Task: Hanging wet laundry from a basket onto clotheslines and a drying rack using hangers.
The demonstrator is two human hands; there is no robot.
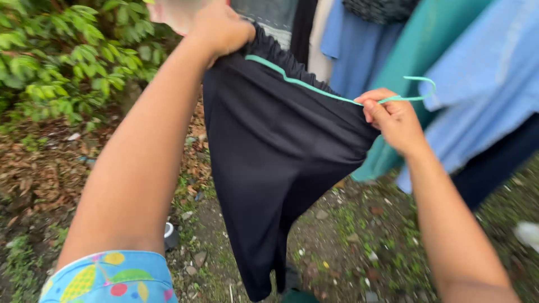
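Note:
A pair of black trousers [269, 163] with a gathered waistband hangs in mid-air in front of me, legs drooping toward the ground. A thin teal wire hanger [303, 84] runs along the waistband, its hook poking out to the right. My left hand [216, 25] grips the waistband's left end, raised high. My right hand [393, 118] pinches the waistband's right end together with the hanger near its hook.
Several hung garments sit close behind: light blue cloth [483, 78], a teal cloth [415, 62], a blue one [353, 50]. A leafy green bush [62, 56] fills the upper left. Below is dirt ground [359, 235] with stones, dead leaves and sparse weeds.

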